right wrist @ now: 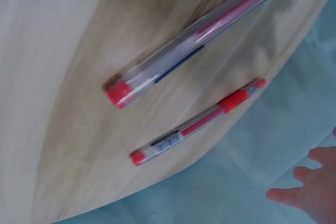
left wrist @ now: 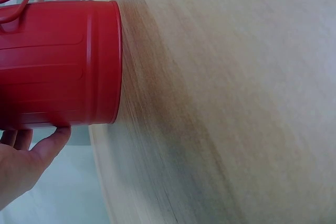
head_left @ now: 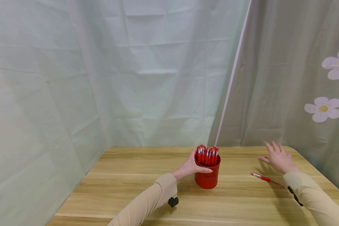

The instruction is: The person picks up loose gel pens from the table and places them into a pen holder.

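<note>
A red pen cup [head_left: 207,181] with a small wire handle stands upright on the wooden table. Several red gel pens [head_left: 207,156] with clear caps fill it, caps upward. My left hand [head_left: 190,166] holds the cup from its left side, thumb across the front near the rim; the left wrist view shows fingers [left wrist: 50,145] against its wall. Over the table's right side, my right hand [head_left: 281,160] spreads its fingers and holds nothing. Below it in the right wrist view lie two clear-barrelled red pens, a nearer pen [right wrist: 202,38] and a farther pen [right wrist: 202,120], roughly parallel.
The wooden table [head_left: 135,188] has its far edge close to a pale curtain [head_left: 164,78]. A grey curtain [head_left: 271,94] with white flowers hangs at the right. Each wrist bears a dark strapped device [head_left: 173,201].
</note>
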A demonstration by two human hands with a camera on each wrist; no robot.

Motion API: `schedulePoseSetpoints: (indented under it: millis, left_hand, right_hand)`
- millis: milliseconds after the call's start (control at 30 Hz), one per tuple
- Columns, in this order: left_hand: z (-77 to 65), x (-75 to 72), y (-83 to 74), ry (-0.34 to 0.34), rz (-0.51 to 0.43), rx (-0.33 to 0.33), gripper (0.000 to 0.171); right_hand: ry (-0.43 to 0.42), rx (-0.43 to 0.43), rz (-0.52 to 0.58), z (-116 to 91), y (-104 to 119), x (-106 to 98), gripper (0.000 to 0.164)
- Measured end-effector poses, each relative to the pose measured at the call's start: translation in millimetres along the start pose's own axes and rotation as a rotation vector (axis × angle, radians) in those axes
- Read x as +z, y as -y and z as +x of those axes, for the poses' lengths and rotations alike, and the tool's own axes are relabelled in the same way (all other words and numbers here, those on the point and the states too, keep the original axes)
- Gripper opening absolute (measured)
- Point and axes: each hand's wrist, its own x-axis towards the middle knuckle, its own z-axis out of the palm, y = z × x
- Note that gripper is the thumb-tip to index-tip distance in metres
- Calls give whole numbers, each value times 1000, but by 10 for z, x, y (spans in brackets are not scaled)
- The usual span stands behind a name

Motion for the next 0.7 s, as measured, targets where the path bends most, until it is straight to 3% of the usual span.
schedulePoseSetpoints:
  millis: [200, 333, 467, 700]
  left_hand:
    - [-4, -4, -2, -1, -4, -4, 81]
    - [5, -9, 8, 1, -7, -7, 80]
    - [8, 4, 6, -11, 7, 18, 80]
    - [20, 23, 6, -18, 16, 52, 82]
  right_hand:
    - [-15, -13, -30, -48, -107, 57, 79]
    - [23, 14, -7, -68, -145, 104, 78]
    - [56, 22, 16, -85, -164, 135, 75]
    - [28, -19, -19, -110, -217, 208, 58]
